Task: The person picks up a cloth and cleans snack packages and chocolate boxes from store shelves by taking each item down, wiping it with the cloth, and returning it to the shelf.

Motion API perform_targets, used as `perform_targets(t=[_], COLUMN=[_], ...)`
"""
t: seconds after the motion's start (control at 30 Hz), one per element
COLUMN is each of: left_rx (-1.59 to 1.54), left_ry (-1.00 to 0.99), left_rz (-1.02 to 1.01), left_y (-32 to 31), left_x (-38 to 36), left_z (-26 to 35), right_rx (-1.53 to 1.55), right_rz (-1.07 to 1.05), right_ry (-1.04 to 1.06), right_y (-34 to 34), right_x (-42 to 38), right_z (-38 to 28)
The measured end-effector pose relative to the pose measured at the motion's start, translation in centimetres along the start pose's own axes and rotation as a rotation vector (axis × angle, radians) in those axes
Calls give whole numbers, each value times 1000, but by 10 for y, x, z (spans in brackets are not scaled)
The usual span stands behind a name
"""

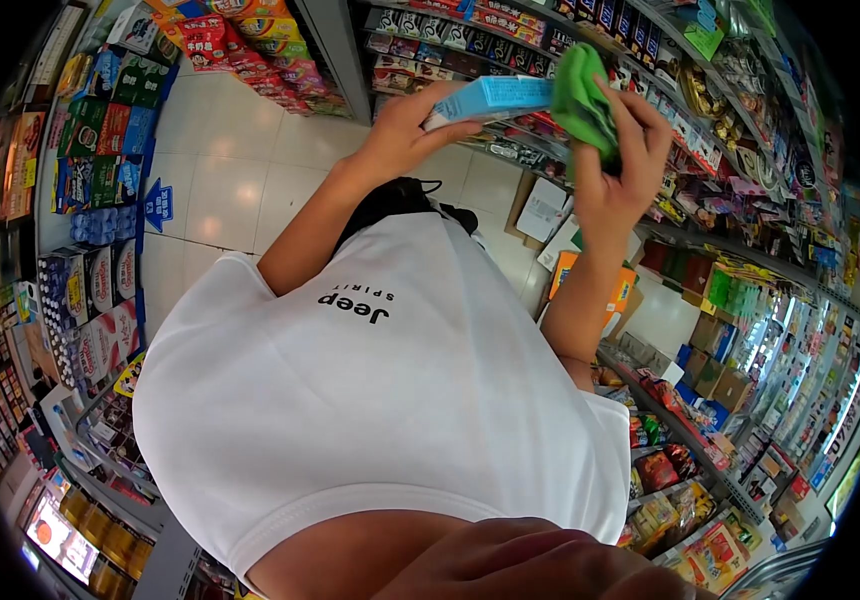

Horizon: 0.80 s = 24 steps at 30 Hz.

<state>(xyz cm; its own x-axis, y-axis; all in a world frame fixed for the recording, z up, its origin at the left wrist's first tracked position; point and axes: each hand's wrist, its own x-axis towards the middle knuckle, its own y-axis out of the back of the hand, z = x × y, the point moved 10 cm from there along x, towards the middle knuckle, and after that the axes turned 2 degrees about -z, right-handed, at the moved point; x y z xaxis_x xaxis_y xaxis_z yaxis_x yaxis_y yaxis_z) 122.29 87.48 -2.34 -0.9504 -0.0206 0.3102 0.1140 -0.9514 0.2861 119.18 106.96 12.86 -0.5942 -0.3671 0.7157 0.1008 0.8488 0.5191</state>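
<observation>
My left hand (412, 128) is closed on one end of a light blue box (502, 95) with a white side, its thumb along the near edge. The box is held up in front of the shelves at about waist distance. My right hand (622, 160) grips a bunched green cloth (582, 95), fingers curled around it. The cloth meets the right end of the box, so that end is partly hidden.
Shelves of packaged snacks (510, 45) stand ahead and to the right. Red and yellow bags (250, 55) hang at front left. Stacked boxes (105, 130) line the left side. Cardboard and an orange box (590, 290) sit by the right shelf, on the tiled floor (220, 150).
</observation>
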Motion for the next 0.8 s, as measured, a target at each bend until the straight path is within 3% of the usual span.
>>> perform_targets(t=[0.13,0.23,0.33,0.5,0.63,0.8], left_rx=[118,203,326,326,372,261], left_ry=[-135,-126,-89,-90,-113,-66], left_rz=[48,-37,-77,-84,-84,-81], left_y=[8,14,13,18,23,27], left_x=[4,-1,-4,-1,-2,-3], left_z=[12,14,6,5,0,-7], right_rx=[-136,-21,-43,37,19,47], right_rz=[-123,-191,-90,-202,-51,-73], right_ry=[108,66,-137,35,-246,-148], right_y=[-29,-39,-44,-59,-56,-69], right_x=[-7,-18,-27,-35,-43,-51], right_z=[-30,-25,17,-26,39,8])
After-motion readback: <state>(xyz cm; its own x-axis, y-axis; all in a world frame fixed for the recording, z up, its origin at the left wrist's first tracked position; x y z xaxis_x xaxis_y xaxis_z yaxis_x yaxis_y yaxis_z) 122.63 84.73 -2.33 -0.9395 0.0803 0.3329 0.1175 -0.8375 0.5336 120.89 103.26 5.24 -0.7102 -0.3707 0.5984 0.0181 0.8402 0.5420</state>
